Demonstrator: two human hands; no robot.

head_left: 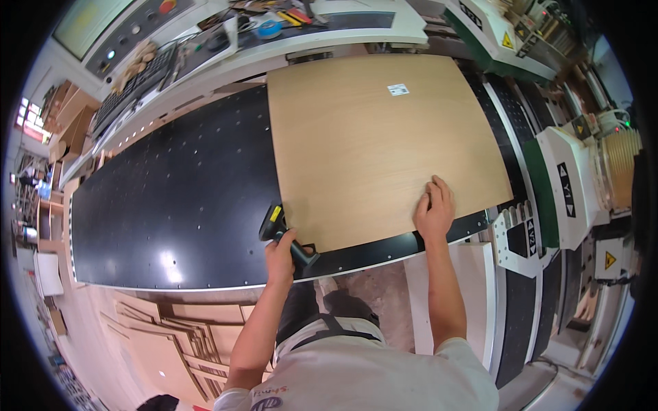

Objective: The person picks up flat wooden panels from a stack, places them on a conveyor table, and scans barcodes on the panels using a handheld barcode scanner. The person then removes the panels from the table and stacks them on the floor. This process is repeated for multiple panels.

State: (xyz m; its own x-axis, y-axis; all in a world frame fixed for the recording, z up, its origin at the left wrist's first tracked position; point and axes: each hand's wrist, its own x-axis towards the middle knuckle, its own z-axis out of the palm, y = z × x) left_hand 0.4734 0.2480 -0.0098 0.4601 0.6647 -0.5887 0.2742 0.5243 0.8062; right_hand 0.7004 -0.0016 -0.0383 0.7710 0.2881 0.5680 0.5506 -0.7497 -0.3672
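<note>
A wood-coloured rectangular panel (pixel 363 147) lies on the black machine table (pixel 192 185), a small white label (pixel 397 90) stuck near its far edge. At the panel's near left corner, my left hand (pixel 279 257) is closed around a black handheld barcode scanner (pixel 273 222) with a yellow sticker. The scanner's head points away from me, over the black surface beside the panel. My right hand (pixel 434 211) rests on the panel near its front right part, fingers stretched forward and holding nothing.
White machine units (pixel 565 188) with clamps (pixel 517 240) stand on the right. Across the far side runs a bench with a keyboard (pixel 140 82), blue tape (pixel 269 29) and hand tools. Several cut boards (pixel 157 356) lean in stacks on the floor at the lower left.
</note>
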